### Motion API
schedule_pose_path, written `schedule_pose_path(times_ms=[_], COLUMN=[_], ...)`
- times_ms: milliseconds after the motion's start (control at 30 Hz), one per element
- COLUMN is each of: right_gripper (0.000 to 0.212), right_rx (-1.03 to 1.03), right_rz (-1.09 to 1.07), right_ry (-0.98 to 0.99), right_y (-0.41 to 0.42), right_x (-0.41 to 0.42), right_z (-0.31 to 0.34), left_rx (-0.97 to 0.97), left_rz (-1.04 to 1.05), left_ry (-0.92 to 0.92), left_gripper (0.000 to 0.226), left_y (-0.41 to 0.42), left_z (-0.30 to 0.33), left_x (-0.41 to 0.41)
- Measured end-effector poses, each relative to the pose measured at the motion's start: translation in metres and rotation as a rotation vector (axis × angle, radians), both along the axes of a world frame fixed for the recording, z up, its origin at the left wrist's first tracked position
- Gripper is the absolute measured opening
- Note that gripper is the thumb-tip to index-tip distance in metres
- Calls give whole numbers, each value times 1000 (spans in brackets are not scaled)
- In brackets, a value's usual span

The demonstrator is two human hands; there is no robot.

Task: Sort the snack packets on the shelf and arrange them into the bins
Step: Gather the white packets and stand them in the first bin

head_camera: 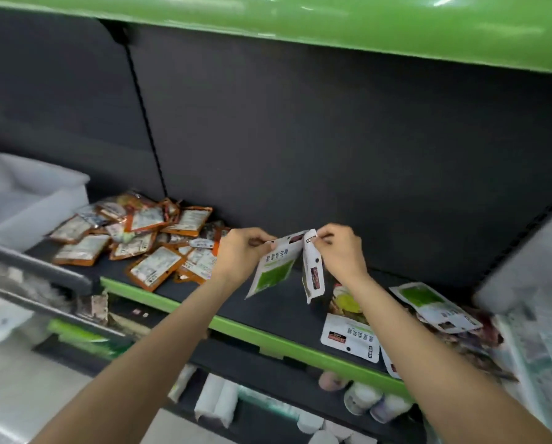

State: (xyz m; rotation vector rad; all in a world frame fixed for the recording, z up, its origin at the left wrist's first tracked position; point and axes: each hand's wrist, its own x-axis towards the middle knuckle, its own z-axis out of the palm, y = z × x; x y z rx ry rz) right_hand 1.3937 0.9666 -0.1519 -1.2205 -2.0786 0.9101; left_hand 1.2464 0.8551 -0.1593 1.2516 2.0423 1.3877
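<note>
Head view, dark shelf (pixel 287 302), green edge; left grip (pixel 241 251), right grip (pixel 341 251) each pinching white packets (pixel 276 264)

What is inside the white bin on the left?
The white bin shows only pale, blurred inner walls; no packets are visible in it. Its front wall hides the bottom near the shelf, so something flat could lie there unseen. The orange packets lie beside it, outside.

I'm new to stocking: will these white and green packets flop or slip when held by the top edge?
Probably floppy: the packet in the left hand hangs and bends from its pinched top. Likely light, since fingertips carry it. The glossy film could slip.
</note>
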Motion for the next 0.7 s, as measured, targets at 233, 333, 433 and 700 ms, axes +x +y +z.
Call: schedule_pose_path(times_ms=[233, 333, 433, 700], right_gripper=[8, 10, 7, 7], right_rx=[-129, -115, -71, 68], right_rz=[60, 61, 101, 258], right_ry=[75, 86, 83, 4], right_y=[-72, -107, -140, -209], right_x=[-121, -176, -232, -369], right_z=[-3, 4, 9, 20], left_rx=[21, 41, 61, 100], left_rz=[11, 16, 56, 297], left_ry=[-29, -49, -14, 1], left_gripper=[5, 7, 10, 9], left_y=[-80, -119, -158, -243], left_z=[-3, -1, 4, 15], left_x=[-100, -154, -207, -341])
